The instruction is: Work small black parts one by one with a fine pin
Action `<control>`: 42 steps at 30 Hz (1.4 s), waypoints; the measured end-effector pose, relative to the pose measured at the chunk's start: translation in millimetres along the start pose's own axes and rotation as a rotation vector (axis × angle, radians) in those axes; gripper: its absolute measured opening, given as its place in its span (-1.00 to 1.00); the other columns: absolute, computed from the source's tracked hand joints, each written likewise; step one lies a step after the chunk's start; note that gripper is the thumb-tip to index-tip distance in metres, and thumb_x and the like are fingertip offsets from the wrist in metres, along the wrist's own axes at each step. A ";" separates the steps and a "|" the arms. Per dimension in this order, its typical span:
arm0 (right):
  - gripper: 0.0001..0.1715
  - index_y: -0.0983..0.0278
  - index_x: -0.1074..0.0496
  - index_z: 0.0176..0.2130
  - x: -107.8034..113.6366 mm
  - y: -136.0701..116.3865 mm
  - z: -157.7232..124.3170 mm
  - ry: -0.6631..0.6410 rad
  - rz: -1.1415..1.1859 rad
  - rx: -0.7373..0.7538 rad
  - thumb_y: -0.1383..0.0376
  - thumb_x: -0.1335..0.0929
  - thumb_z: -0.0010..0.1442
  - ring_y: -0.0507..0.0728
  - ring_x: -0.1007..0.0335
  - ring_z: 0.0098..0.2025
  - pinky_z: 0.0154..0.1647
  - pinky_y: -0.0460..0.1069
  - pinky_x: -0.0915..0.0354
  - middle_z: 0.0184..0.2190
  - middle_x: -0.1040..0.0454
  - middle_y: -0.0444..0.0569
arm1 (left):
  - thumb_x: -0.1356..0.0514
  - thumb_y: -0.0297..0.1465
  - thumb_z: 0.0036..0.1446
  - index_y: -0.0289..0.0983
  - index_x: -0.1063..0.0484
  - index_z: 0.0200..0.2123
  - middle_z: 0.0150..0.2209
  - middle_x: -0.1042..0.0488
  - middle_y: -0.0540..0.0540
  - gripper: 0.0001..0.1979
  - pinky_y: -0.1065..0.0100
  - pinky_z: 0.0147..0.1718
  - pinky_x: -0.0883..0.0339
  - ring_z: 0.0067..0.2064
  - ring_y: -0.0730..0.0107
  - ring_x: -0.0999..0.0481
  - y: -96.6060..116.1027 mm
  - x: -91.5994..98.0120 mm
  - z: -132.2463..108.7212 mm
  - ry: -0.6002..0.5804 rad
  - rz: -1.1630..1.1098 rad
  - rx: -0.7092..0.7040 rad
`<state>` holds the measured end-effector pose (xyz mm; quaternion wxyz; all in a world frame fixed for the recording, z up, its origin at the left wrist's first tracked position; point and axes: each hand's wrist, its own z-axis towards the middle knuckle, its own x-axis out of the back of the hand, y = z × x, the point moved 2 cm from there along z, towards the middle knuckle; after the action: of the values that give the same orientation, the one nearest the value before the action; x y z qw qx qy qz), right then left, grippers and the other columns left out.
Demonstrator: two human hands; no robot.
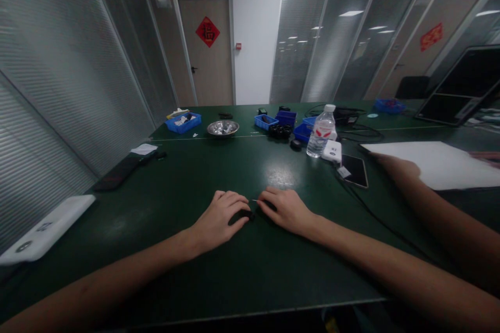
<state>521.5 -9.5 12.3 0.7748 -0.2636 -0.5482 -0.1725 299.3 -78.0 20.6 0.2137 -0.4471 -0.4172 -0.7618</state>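
Note:
Near the middle of the dark green table [187, 166], my left hand [222, 217] curls its fingers and thumb around a small black object [247, 213]. Just to its right, my right hand [284, 209] rests low over the tabletop with its fingers bent together. A thin, light-coloured tip [254, 200] sticks out from its fingertips toward my left hand; the rest of that piece is hidden. The two hands are close but apart.
Further back stand a metal dish [222, 128], a blue bin [183, 122], a water bottle [322, 131] and a black mouse [296, 144]. A phone [354, 170] and cable lie right. Another person's arm [441, 208] rests by white paper [441, 164]. A white device [47, 229] sits left.

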 end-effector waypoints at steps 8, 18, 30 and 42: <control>-0.67 0.26 -0.51 -0.07 5.2 -0.8 -0.5 -0.017 0.030 -0.001 0.18 -0.22 0.48 0.04 -0.41 -0.32 -0.32 -0.06 -0.22 -0.21 -0.50 -0.03 | -0.14 -0.27 0.39 -0.13 -0.46 0.16 0.14 -0.52 -0.11 -0.67 0.08 0.19 -0.19 0.18 0.18 -0.45 -57.7 27.4 -20.4 -0.052 0.108 0.008; -0.66 0.25 -0.51 -0.04 6.1 -0.9 0.0 -0.011 0.025 0.007 0.17 -0.22 0.49 0.05 -0.41 -0.33 -0.34 -0.06 -0.22 -0.21 -0.50 -0.02 | -0.03 -0.15 0.37 -0.33 -0.46 0.18 0.10 -0.56 -0.25 -0.49 0.10 0.16 -0.21 0.11 0.02 -0.51 -228.1 138.6 -111.0 0.012 0.588 0.556; -0.66 0.24 -0.51 -0.04 5.7 -1.0 -0.1 -0.022 0.024 0.016 0.17 -0.22 0.48 0.06 -0.42 -0.31 -0.32 -0.06 -0.24 -0.21 -0.51 -0.03 | -0.07 -0.33 0.30 -0.43 -0.32 0.30 0.10 -0.55 -0.29 -0.44 0.27 -0.04 -0.29 -0.04 0.10 -0.57 -247.8 166.9 -135.9 -0.008 0.639 0.775; -0.66 0.23 -0.51 -0.06 2.4 0.9 0.3 -0.021 0.044 0.007 0.16 -0.21 0.49 0.05 -0.43 -0.31 -0.31 -0.06 -0.24 -0.20 -0.51 -0.04 | 0.04 -0.31 0.38 -0.47 -0.42 0.18 0.10 -0.49 -0.25 -0.52 0.26 0.07 -0.26 0.08 0.11 -0.46 -240.2 172.4 -139.9 0.182 0.649 0.769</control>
<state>522.7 -8.5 14.4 0.7733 -0.2748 -0.5511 -0.1508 -26.6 -50.9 26.7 0.6237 -0.3743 -0.4868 -0.4836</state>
